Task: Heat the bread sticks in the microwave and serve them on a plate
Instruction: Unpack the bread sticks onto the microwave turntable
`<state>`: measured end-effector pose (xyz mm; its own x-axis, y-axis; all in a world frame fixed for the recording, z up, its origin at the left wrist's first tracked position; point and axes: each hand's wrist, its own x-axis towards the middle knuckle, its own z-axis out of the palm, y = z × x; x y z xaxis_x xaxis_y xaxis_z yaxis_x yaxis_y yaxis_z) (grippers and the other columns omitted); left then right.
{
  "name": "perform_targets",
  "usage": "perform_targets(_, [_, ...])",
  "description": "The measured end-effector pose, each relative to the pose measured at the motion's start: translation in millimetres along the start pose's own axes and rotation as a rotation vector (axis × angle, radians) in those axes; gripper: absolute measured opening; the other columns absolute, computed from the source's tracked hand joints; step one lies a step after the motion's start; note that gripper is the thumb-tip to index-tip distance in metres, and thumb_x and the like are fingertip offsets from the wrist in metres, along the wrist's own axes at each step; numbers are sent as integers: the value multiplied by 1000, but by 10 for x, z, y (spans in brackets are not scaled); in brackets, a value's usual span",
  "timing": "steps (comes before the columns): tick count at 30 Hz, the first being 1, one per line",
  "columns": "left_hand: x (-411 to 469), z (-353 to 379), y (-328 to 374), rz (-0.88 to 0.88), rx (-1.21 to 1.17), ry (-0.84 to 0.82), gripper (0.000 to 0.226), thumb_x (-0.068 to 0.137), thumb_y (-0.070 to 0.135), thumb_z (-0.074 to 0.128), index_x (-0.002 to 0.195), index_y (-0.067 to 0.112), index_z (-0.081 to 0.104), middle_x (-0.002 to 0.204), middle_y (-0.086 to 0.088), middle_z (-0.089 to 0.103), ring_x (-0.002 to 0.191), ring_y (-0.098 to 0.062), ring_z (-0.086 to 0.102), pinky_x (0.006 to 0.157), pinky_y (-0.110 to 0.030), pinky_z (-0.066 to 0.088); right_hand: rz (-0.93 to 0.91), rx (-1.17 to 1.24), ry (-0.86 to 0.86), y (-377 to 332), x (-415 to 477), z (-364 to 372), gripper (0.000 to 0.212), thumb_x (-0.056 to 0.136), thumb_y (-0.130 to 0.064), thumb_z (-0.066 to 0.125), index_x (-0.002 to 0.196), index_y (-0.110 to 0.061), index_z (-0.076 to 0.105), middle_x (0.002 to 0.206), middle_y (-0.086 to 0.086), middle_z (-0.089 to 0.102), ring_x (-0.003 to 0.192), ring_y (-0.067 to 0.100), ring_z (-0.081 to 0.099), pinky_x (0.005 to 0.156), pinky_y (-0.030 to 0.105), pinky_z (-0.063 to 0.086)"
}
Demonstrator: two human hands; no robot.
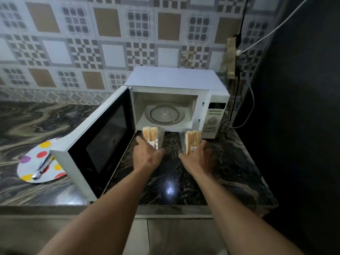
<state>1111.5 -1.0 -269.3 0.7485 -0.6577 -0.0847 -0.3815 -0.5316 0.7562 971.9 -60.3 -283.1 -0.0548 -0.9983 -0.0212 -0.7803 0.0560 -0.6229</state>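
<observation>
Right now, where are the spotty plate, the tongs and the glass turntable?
spotty plate [29, 168], head view, bare white patch.
tongs [43, 165], head view, middle of the arms.
glass turntable [164, 114], head view, its centre.

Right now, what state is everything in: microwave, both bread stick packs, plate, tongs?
Microwave door: swung open to the left.
Turntable: bare, nothing loaded.
Left bread stick pack: wrapped, gripped by left hand, outside the microwave.
Right bread stick pack: wrapped, gripped by right hand, outside the microwave.
Plate: on the counter, no bread on it.
Tongs: lying on the plate.
</observation>
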Motion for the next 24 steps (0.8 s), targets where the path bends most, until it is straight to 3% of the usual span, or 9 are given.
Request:
perform_targets(4, [143,344,-347,-33,-1,-8,94,53,62,77,131,22,44,125,-11,64,116,-34,57,100,-46,49,49,-22,-27,218,49,322,94,68,-50,78,139,-19,26,142,19,39,131,40,38,107,50,36])
perform_targets(7, [145,468,-421,-63,89,33,89,68,44,83,136,11,37,135,-20,53,127,-40,47,106,-45,43,65,-64,-38,386,124,550,90,68,-53,77,135,-19,27,138,22,42,126,40,42,103,47,36])
perform_targets(11, [260,657,-559,-70,95,56,84,69,39,86,131,5,40,138,-22,50,128,-41,44,106,-43,40,64,-105,-28,538,258,747,87,68,-56,78,131,-19,30,132,22,46,120,41,48,98,46,38])
perform_targets(24, [513,836,-757,-27,155,68,86,64,43,87,124,7,38,129,-24,53,123,-41,47,102,-44,41,-15,-189,-60,638,483,896,85,68,-59,77,123,-16,28,130,25,50,122,43,46,98,50,41])
